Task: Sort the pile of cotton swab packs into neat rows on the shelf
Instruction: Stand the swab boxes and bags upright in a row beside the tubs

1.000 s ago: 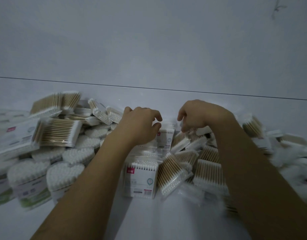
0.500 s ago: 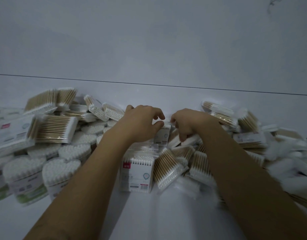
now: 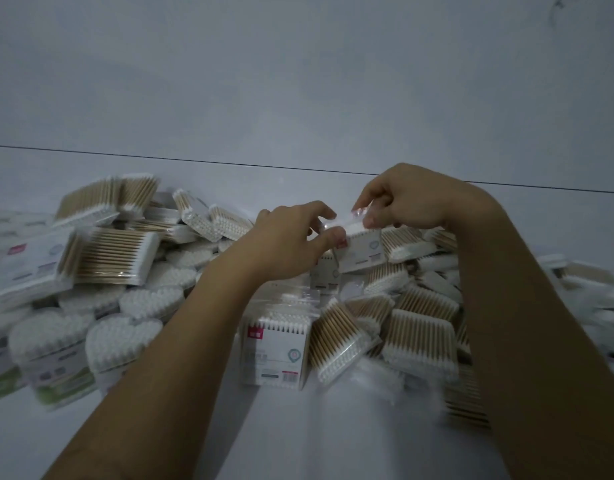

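The shelf [image 3: 298,431] is a pale flat surface that ends at a thin dark seam [image 3: 194,160], where the back wall [image 3: 298,81] rises. Between that seam and the far edge of the pile [image 3: 132,271] runs a bare strip of shelf, wider on the left than behind the hands. A second bare stretch lies on the near side, between the two forearms. To left and right the pile runs out of view, so its side edges cannot be told.

The left hand [image 3: 288,244] and the right hand [image 3: 412,202] meet over the middle of the pile. Together they grasp one held pack [image 3: 362,249] in clear wrap: the left pinches its left end between thumb and forefinger, and the right pinches its top with curled fingers. The pack hangs just above the heap, tilted, with its label facing near.

Counted: two hands and one lifted pack. At least five heart-shaped packs [image 3: 122,337] lie clustered at the near left. Two flat packs with a red tag can be seen, one near centre [image 3: 277,351] and one at far left [image 3: 25,258]. The wooden-stick packs [image 3: 111,254] number more than ten and lie at every angle; motion blur on the right prevents an exact count.
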The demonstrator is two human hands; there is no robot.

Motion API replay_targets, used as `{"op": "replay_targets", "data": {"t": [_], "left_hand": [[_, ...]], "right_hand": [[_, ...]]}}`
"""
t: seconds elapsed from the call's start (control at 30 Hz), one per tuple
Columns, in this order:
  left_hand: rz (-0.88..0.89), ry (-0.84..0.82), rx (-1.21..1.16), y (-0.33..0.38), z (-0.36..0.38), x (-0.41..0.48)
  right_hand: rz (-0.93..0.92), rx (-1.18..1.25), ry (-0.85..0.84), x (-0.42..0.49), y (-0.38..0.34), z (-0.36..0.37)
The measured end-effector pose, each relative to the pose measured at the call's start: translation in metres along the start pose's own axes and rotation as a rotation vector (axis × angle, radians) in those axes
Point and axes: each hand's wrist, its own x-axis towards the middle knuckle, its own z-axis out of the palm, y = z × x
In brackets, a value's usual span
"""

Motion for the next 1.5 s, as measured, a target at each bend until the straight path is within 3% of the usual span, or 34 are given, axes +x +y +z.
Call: {"op": "replay_targets", "data": {"t": [0.33, 0.57, 0.77, 0.93, 1.2, 1.43, 1.5], "left_hand": [[-0.049, 0.166, -0.264, -0.004, 0.0, 0.005], [-0.075, 0.107, -0.059, -0.004, -0.001, 0.001], [-0.061, -0.031, 0.142, -0.007, -0.003, -0.003], [-0.038, -0.028, 0.152, -0.01, -0.002, -0.001], [-0.006, -0.025, 0.184, -0.011, 0.001, -0.001], [0.032, -0.046, 0.186, -0.006, -0.005, -0.002], [0.038, -0.043, 0.168, -0.006, -0.009, -0.003]], "right_hand": [[-0.069, 0.286, 0.018, -0.003, 0.001, 0.0], [0.06, -0.037, -0.092, 0.008, -0.005, 0.019], [0.119, -0.052, -0.112, 0.023, -0.008, 0.05], [0.055, -0.097, -0.029, 0.028, -0.01, 0.062], [0.047, -0.331, -0.031, 0.031, -0.014, 0.075], [0.112, -0.295, -0.168, 0.001, -0.036, 0.025], [0.115, -0.273, -0.303, -0.014, -0.046, 0.018]]}}
